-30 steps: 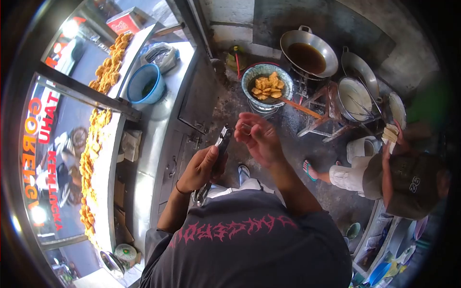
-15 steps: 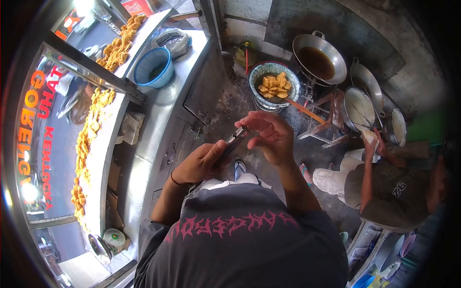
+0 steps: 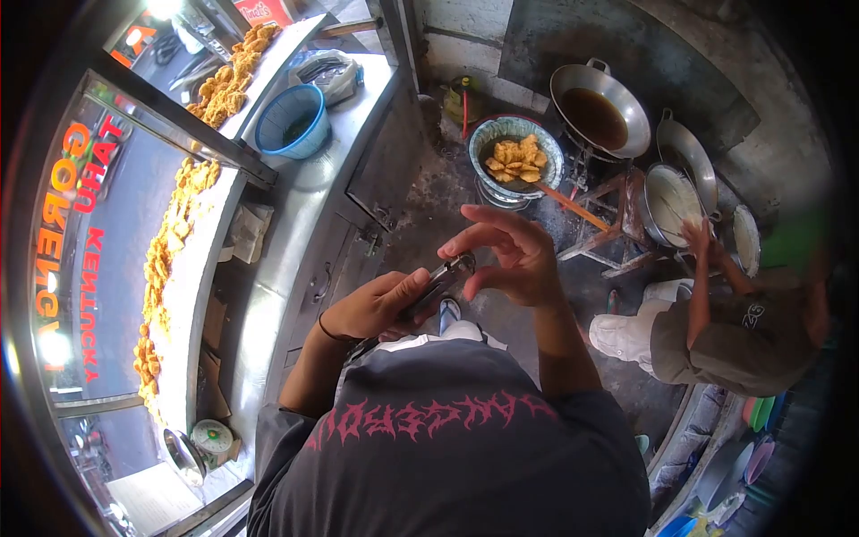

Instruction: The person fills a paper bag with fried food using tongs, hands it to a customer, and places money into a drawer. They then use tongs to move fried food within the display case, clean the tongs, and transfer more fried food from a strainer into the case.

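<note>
My left hand [image 3: 380, 302] is wrapped round a narrow dark metal tool [image 3: 437, 285] with a shiny rounded end, which looks like a pair of tongs. The tool points up and right, and its lower part is hidden by my palm. My right hand [image 3: 514, 259] curves about the tool's far end, thumb and fingers apart, fingertips right at the shiny tip. Beyond my hands, a bowl [image 3: 480, 134] on a round stand holds golden fried pieces [image 3: 516, 159].
Left is a metal counter [image 3: 304, 192] with a blue basket [image 3: 318, 134], a display of fried food [image 3: 161, 259] and a scale [image 3: 213, 437]. A wok of dark oil [image 3: 626, 80] stands at the back. At right, a person [image 3: 716, 336] reaches over a batter pan [image 3: 667, 192].
My right hand has shifted slightly right and down, with the tool's end turned more into view between its fingers. The person at right has leaned in, hands now over the batter pan.
</note>
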`<state>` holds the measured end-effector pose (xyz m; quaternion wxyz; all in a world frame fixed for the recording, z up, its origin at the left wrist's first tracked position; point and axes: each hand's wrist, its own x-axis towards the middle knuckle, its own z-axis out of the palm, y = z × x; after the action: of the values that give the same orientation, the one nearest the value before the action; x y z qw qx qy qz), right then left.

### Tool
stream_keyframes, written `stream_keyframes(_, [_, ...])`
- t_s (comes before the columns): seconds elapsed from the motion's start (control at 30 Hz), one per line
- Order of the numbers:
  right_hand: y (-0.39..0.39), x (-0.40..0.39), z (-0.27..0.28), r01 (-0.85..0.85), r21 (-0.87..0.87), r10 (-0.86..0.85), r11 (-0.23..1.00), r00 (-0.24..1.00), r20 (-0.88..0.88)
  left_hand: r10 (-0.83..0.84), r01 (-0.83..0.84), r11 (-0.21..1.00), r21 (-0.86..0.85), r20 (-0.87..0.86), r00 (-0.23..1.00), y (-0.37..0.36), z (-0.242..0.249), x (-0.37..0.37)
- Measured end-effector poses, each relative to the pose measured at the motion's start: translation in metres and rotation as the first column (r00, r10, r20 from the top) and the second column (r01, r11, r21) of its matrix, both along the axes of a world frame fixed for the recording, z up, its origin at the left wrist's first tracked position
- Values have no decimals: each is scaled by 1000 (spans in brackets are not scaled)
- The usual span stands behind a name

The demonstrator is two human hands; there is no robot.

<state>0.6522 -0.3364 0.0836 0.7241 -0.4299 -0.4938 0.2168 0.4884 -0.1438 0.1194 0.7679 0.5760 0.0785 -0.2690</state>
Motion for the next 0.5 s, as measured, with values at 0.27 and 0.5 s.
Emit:
stream_keyframes(0.27, [-10,8,24,59,-95,-28,994,953,302,-56,56,997,47,-17,998,-2,5,-1])
stream_keyframes(0.5, [-6,9,32,107,-97,-60,990,916,396,-57,57,997,53,-2,998,0,11,1])
